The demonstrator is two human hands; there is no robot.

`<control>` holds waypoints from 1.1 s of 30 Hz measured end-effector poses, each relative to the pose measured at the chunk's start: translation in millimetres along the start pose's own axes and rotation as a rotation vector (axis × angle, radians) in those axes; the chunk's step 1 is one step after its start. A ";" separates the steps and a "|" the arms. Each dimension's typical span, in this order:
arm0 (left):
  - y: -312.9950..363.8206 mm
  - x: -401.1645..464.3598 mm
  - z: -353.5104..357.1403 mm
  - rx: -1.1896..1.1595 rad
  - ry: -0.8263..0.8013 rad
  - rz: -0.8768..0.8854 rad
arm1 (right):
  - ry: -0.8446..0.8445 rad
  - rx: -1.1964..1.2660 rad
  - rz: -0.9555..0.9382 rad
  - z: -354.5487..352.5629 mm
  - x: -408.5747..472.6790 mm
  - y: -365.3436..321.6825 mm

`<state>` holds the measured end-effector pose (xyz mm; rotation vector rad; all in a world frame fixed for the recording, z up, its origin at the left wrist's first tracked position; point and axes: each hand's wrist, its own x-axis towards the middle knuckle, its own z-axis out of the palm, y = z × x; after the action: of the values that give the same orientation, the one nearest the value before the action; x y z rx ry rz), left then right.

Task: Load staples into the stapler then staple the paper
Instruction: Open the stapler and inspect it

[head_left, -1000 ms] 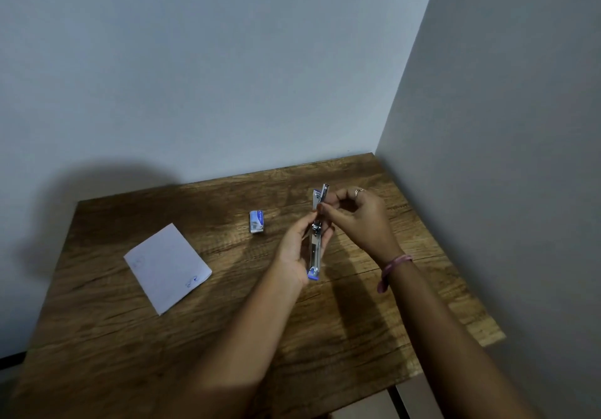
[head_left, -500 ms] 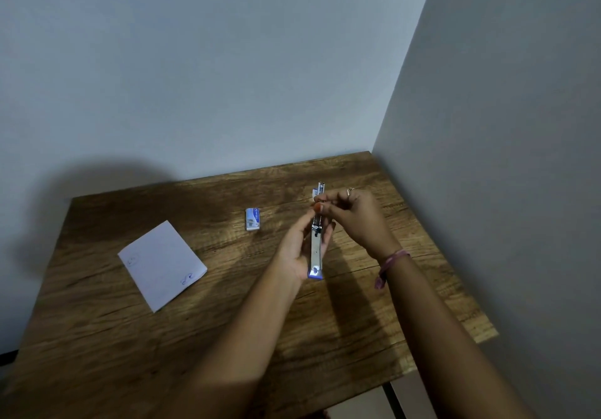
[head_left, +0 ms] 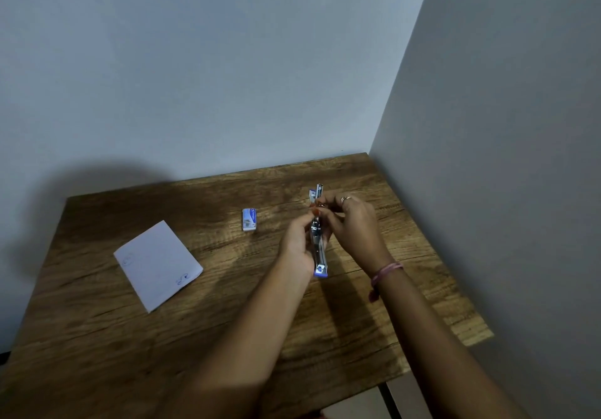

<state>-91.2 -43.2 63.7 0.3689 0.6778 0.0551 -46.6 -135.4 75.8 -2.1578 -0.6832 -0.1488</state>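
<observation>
While the left hand (head_left: 297, 243) curls round the opened stapler (head_left: 318, 246) held above the table (head_left: 227, 321), right hand (head_left: 353, 226) pinching at its upper end, staple box (head_left: 249, 219) left of stapler, paper (head_left: 158, 264) farther left

Room corner, two plain pale walls: back wall (head_left: 195, 60) bluish-grey, right wall (head_left: 520, 158) greyer, seam running up from 1 o'clock. Wooden bench (head_left: 97, 337) with dark brown grain pushed into the corner, far edge against back wall, right edge along right wall. Dim light; soft dark shadow (head_left: 107, 178) on back wall at 9 o'clock above bench. Strip of pale floor (head_left: 351, 409) with a dark line at 5 o'clock below bench's near edge.
</observation>
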 end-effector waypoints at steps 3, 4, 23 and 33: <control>-3.5 1.1 1.7 0.000 0.029 0.009 | -0.048 0.002 -0.004 -4.7 0.3 3.2; -4.6 1.7 2.0 -0.002 0.037 0.010 | -0.071 -0.001 -0.010 -6.4 0.8 4.2; -12.6 -6.0 9.7 0.044 -0.092 0.003 | 0.232 0.173 0.296 3.7 -11.9 -13.2; -10.1 0.2 12.0 -0.018 -0.107 0.054 | 0.126 0.031 0.371 3.8 -3.6 -22.4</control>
<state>-84.3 -56.3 68.6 0.3705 0.5617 0.0922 -61.8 -122.9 87.8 -2.1838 -0.2055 -0.0747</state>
